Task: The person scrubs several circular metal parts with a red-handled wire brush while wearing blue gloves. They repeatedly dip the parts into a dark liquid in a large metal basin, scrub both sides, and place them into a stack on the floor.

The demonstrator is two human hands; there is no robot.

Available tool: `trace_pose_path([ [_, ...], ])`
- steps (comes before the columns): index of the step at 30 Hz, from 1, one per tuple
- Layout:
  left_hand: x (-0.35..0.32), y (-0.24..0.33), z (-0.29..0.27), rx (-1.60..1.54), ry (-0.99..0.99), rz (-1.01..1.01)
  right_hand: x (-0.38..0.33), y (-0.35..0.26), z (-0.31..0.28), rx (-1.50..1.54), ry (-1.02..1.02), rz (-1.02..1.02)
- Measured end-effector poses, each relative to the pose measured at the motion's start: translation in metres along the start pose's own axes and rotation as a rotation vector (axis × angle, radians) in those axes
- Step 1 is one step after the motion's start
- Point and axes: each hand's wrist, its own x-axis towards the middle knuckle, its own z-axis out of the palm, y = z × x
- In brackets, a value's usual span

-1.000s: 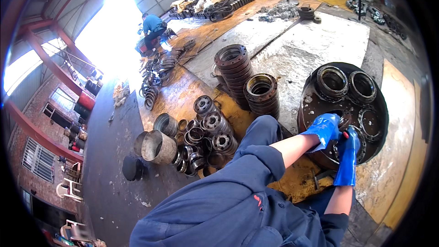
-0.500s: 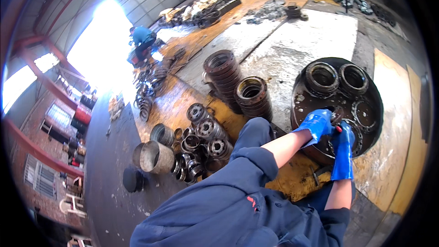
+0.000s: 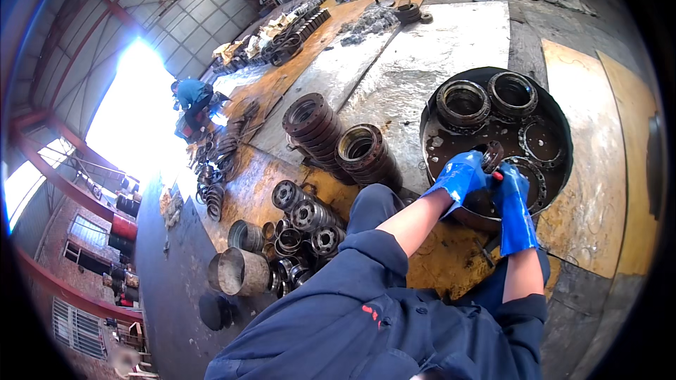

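Over a large round dark tub (image 3: pixel 555 104), both my hands work in blue rubber gloves. My left hand (image 3: pixel 463 174) is closed around a small dark metal ring-shaped part (image 3: pixel 491 155). Close beside it, my right hand (image 3: pixel 512 195) grips a tool with a red handle (image 3: pixel 498 176); the rest of the tool is hidden. Dark liquid lies in the tub. Two thick metal rings, a left one (image 3: pixel 463 116) and a right one (image 3: pixel 529 103), sit at its far side. Thinner toothed rings (image 3: pixel 522 142) lie nearer, partly covered by my right hand.
Two stacks of rusty flanged rings (image 3: pixel 308 114) stand left of the tub. Further left are metal hubs (image 3: pixel 310 216) and a wide cylinder (image 3: pixel 243 272). Another person (image 3: pixel 191 95) bends over parts by the bright doorway. Flat boards (image 3: pixel 574 204) cover the floor at right.
The whole view has shifted, so the tub and stacks appear further left. Both hands stay together over the tub, and more of the ring-shaped part shows above my left glove.
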Motion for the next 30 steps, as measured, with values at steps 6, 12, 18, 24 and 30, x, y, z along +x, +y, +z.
trace_pose_path([
  [6,-0.003,-0.004,0.0,-0.032,0.025,0.08,-0.022,-0.032,0.011,0.026,0.036,0.07],
  [12,0.0,-0.009,0.004,-0.006,-0.003,-0.004,-0.05,-0.064,0.024,0.235,0.084,0.176],
  [18,0.006,-0.019,0.008,-0.005,0.001,0.027,-0.034,-0.046,0.022,0.143,0.078,0.11],
  [24,0.004,-0.004,0.008,-0.007,0.05,0.051,-0.007,-0.01,0.003,0.134,-0.027,-0.063],
  [30,0.003,-0.019,0.01,0.017,0.021,-0.003,-0.026,-0.041,0.019,0.178,0.066,0.323],
])
